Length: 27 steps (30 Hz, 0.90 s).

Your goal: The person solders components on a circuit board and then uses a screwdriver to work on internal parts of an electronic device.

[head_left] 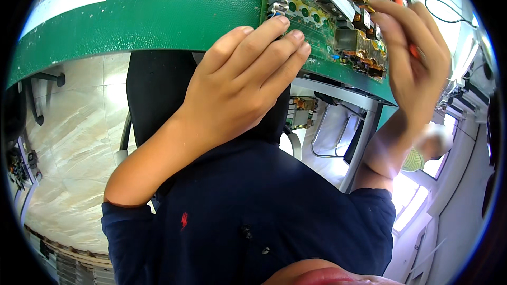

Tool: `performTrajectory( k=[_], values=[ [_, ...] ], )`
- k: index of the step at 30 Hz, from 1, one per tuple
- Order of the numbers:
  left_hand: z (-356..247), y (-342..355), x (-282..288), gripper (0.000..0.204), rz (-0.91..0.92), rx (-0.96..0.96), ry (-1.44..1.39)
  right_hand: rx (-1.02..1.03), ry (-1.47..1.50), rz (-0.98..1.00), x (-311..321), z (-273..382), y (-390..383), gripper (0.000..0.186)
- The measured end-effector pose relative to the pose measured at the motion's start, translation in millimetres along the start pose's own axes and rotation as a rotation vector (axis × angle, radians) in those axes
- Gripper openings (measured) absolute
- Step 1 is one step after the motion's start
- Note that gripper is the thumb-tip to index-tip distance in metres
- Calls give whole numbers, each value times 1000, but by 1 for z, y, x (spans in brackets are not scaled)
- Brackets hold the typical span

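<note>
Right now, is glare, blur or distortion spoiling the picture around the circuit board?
Head view: the circuit board reads fairly clearly, though its finest details are too small to tell; head view: the window is blown out, the floor carries a bright reflection, and the green table has an edge bowed, likely by the fisheye.

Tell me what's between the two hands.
In the head view, part of the green circuit board with mounted components lies between the left hand and right hand.
</note>
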<state>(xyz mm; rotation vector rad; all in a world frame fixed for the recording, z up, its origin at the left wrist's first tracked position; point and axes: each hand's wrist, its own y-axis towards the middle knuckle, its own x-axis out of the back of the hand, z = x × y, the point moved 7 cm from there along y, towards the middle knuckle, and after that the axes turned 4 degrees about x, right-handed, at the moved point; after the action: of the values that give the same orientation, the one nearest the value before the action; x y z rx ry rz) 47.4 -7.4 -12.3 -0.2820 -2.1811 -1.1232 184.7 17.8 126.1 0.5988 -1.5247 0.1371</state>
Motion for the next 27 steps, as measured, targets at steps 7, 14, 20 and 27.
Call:
performTrajectory(
  k=[7,14,20,27],
  values=[
    [0,1,2,47,-23,-18,-23,-18,-7,325,-44,-13,13,32],
    [-1,1,2,47,-26,-15,-13,-2,22,371,-46,-11,14,26],
    [-1,1,1,47,-37,-6,-17,70,-16,204,-43,-1,7,25],
    [-1,1,1,42,-52,-1,4,-89,97,289,-46,-19,11,28]
  ],
)
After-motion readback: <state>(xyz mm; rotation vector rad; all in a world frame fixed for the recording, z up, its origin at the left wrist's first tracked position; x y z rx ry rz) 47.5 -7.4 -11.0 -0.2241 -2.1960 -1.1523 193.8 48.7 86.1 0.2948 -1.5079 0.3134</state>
